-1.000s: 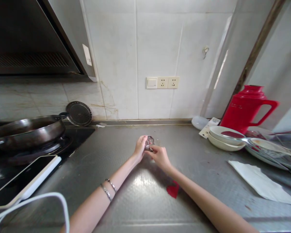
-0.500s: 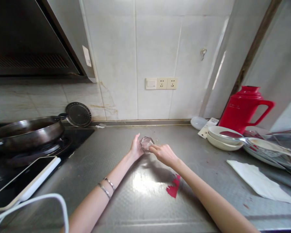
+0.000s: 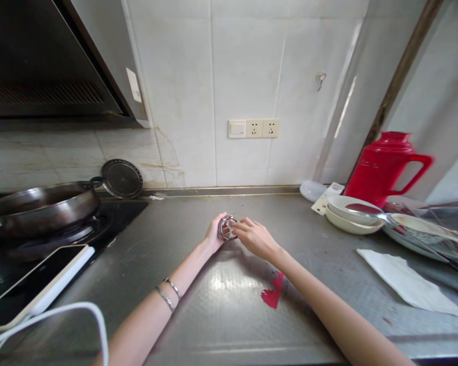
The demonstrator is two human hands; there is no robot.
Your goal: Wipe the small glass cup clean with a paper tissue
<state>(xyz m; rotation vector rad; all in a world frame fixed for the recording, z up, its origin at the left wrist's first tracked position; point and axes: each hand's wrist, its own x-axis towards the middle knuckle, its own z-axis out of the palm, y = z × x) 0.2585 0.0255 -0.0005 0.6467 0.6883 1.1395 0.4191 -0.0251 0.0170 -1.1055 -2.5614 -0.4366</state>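
My left hand [image 3: 215,233] is wrapped round the side of a small clear glass [image 3: 224,230], holding it just above the counter. The glass is tilted, its round mouth facing me and to the right. My right hand [image 3: 256,238] is at the mouth, its fingers drawn together and the fingertips reaching over the rim. A pale patch shows inside the glass by those fingertips; whether it is a bit of tissue or a reflection I cannot tell. A torn red scrap [image 3: 273,291] lies on the metal counter [image 3: 221,325] below my right wrist.
On the left are a stove with a pan [image 3: 41,211], a black round disc [image 3: 122,179], and a phone-like device [image 3: 38,284] with a white cable [image 3: 95,310]. At right stand stacked bowls [image 3: 353,216], a red thermos jug [image 3: 385,165], plates [image 3: 416,234] and a white paper sheet [image 3: 408,282].
The glass has turned slightly in my left hand, and its rim shows more clearly. My right hand's fingers have shifted a little up along the mouth. The view has tilted slightly.
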